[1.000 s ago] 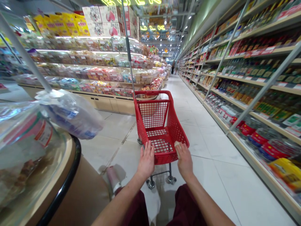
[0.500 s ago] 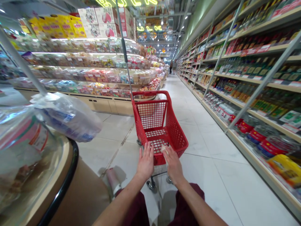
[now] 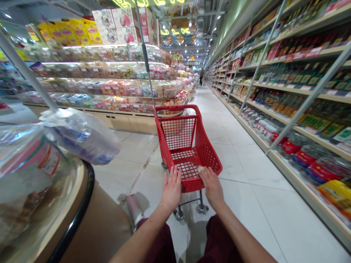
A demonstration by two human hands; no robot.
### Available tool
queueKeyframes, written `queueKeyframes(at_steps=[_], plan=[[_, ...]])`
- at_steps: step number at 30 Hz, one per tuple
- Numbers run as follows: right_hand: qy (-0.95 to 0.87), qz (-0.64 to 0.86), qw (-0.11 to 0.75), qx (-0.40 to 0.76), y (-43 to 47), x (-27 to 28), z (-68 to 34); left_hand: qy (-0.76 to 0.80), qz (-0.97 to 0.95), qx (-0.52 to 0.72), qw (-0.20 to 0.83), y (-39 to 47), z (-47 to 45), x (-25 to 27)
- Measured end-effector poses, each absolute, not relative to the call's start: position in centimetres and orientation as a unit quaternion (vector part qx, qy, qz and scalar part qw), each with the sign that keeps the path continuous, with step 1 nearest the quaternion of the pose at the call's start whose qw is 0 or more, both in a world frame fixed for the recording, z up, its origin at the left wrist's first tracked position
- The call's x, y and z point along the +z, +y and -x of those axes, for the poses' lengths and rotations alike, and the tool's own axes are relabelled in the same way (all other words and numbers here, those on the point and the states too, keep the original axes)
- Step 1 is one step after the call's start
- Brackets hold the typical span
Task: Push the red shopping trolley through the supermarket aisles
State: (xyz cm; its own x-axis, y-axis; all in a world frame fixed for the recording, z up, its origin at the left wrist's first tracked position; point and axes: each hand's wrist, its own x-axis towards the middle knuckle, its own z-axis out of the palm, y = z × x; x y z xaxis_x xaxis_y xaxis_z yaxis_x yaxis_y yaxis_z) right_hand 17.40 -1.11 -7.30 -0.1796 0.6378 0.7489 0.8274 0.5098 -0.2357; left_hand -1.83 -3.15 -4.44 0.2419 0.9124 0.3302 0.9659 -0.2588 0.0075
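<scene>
A red plastic shopping cart [image 3: 204,153] stands right in front of me, its basket bare inside. My left hand [image 3: 171,190] lies at the near left corner of the cart, fingers stretched out and side by side, holding nothing. At the near right part of the rim is my right hand [image 3: 214,188], its fingers bent round a small pale crumpled thing [image 3: 202,170]. What that thing is cannot be made out. Whether either palm presses on the rim is hidden from view.
Tall shelves [image 3: 301,91] of bottles line the right side. Bulk bins [image 3: 109,87] with packaged goods stand ahead left. A rounded counter [image 3: 106,219] with a hanging plastic bag [image 3: 82,135] is close on my left. Far down the aisle [image 3: 201,98], people are visible.
My right hand has shifted to the right along the cart, farther from my left hand. The left hand keeps nearly the same place at the corner.
</scene>
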Motion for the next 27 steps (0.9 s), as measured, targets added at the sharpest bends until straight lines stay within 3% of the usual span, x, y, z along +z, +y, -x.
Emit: queueKeyframes(at_steps=[4,11,16,21,27], plan=[[-0.705,0.532,0.454,-0.122,-0.9,-7.1,-18.2,-0.596,0.783,-0.137,0.113,-3.1,1.8,-4.8],[-0.805,0.427,0.404,-0.080,-2.6,-7.1,-13.9,-0.594,0.778,-0.143,0.147,-3.0,2.0,-5.3],[-0.716,0.514,0.457,-0.120,-1.1,-7.0,-17.6,-0.592,0.779,-0.142,0.151,-2.9,1.9,-5.6],[-0.791,0.449,0.410,-0.070,-3.0,-7.3,-13.2,-0.595,0.776,-0.150,0.147,-3.2,1.1,-6.0],[-0.754,0.469,0.458,-0.050,-2.2,-7.6,-15.3,-0.552,0.818,-0.113,0.115,-1.0,3.4,-2.6]])
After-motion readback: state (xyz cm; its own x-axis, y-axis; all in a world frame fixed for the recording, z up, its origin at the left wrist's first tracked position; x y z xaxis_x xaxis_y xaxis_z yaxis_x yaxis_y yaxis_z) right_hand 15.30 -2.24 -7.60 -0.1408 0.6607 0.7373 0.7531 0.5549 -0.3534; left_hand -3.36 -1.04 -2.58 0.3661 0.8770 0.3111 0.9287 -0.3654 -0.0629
